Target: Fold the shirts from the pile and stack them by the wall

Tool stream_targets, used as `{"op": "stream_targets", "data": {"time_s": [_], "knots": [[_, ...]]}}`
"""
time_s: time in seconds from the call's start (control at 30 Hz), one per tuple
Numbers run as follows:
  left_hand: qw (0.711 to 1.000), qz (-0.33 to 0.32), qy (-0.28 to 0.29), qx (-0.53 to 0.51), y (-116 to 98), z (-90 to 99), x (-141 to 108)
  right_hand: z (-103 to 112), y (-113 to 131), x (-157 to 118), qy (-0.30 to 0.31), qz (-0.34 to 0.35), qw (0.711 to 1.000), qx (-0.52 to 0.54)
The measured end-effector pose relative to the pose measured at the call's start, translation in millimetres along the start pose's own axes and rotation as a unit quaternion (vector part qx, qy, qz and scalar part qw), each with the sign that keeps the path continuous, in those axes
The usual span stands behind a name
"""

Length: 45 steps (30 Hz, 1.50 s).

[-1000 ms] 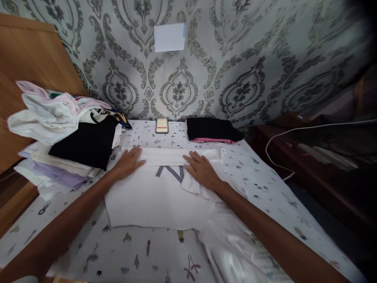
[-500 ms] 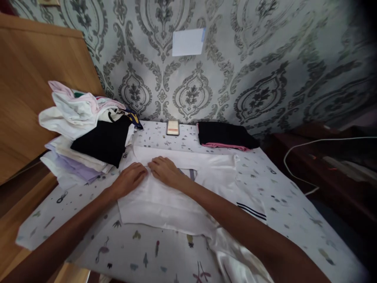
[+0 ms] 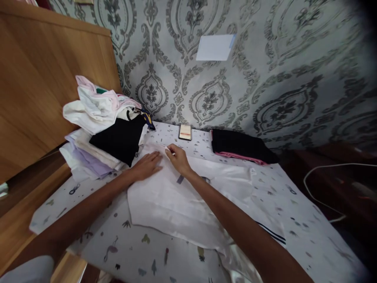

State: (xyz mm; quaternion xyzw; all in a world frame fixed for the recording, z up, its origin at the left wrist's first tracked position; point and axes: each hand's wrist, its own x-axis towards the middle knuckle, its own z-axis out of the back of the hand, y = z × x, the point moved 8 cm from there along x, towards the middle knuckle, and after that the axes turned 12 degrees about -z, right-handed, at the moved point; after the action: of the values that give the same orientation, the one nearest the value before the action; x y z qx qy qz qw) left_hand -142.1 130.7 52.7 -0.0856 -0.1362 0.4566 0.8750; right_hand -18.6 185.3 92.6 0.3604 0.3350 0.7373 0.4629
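A white shirt (image 3: 171,208) with dark striped trim lies spread and partly folded over on the patterned white sheet (image 3: 159,251). My left hand (image 3: 146,166) rests flat on its upper left part, fingers stretched out. Just to the right, my right hand (image 3: 178,158) pinches the shirt's far edge between thumb and fingers. The lower right of the shirt is bunched and shiny, partly hidden under my right forearm.
On the left, a pile of clothes (image 3: 116,139) leans near a wooden panel (image 3: 55,67). A folded black and pink garment (image 3: 241,145) and a small framed card (image 3: 185,132) lie by the patterned wall (image 3: 212,90). A white cable (image 3: 312,196) hangs at right.
My right hand has moved from lying on the shirt to pinching its far edge. The left hand has flattened out on the cloth. The view has shifted left.
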Motion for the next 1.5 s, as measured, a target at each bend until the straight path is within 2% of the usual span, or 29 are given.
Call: {"op": "stream_targets", "data": {"time_s": [0.13, 0.33, 0.47, 0.57, 0.63, 0.73, 0.8, 0.83, 0.9, 0.97, 1.0, 1.07, 1.1, 1.13, 1.17, 1.23, 1.33, 1.37, 1.43, 1.5], "knots": [[0.999, 0.024, 0.005, 0.03, 12, 2.3, 14, -8, 4, -10, 0.039, 0.017, 0.999, 0.005], [0.995, 0.096, -0.035, 0.006, 44, 4.4, -7, -37, 2, -28, 0.098, 0.038, 0.988, -0.111], [0.988, 0.137, -0.042, -0.052, 61, 6.3, -16, -43, 10, -40, 0.14, 0.055, 0.977, -0.15], [0.982, 0.142, -0.064, -0.107, 60, 12.3, -29, -43, 29, -65, 0.144, 0.09, 0.972, -0.163], [0.974, 0.144, -0.092, -0.149, 55, 18.4, -46, -48, 49, -96, 0.151, 0.138, 0.963, -0.173], [0.957, 0.155, -0.125, -0.211, 43, 26.2, -79, -68, 78, -152, 0.189, 0.213, 0.936, -0.209], [0.935, 0.178, -0.147, -0.271, 36, 29.3, -100, -82, 89, -180, 0.201, 0.239, 0.918, -0.243], [0.917, 0.2, -0.161, -0.306, 34, 30.0, -109, -88, 92, -190, 0.2, 0.245, 0.912, -0.261], [0.864, 0.254, -0.193, -0.39, 31, 29.9, -124, -96, 93, -198, 0.197, 0.245, 0.905, -0.288], [0.811, 0.3, -0.213, -0.456, 28, 29.3, -132, -98, 90, -195, 0.2, 0.222, 0.913, -0.279], [0.793, 0.316, -0.215, -0.474, 26, 29.6, -133, -96, 88, -190, 0.202, 0.195, 0.927, -0.247], [0.773, 0.343, -0.206, -0.492, 22, 30.4, -135, -83, 79, -175, 0.199, 0.102, 0.968, -0.118], [0.766, 0.355, -0.197, -0.498, 20, 30.1, -136, -75, 73, -167, 0.194, 0.04, 0.98, -0.028], [0.76, 0.367, -0.186, -0.504, 18, 29.0, -137, -68, 65, -159, 0.188, -0.026, 0.979, 0.068], [0.753, 0.377, -0.173, -0.511, 15, 26.8, -138, -62, 56, -154, 0.183, -0.091, 0.965, 0.163], [0.735, 0.39, -0.138, -0.537, 6, 19.5, -139, -55, 41, -148, 0.178, -0.205, 0.907, 0.321], [0.686, 0.387, -0.102, -0.607, -11, 7.2, -133, -54, 28, -150, 0.173, -0.307, 0.82, 0.451], [0.666, 0.382, -0.1, -0.633, -16, 4.2, -129, -54, 26, -151, 0.175, -0.321, 0.804, 0.469], [0.636, 0.37, -0.119, -0.666, -20, 2.0, -118, -57, 24, -156, 0.184, -0.329, 0.792, 0.48], [0.636, 0.365, -0.157, -0.662, -15, 3.9, -108, -62, 25, -161, 0.205, -0.32, 0.799, 0.467]]}}
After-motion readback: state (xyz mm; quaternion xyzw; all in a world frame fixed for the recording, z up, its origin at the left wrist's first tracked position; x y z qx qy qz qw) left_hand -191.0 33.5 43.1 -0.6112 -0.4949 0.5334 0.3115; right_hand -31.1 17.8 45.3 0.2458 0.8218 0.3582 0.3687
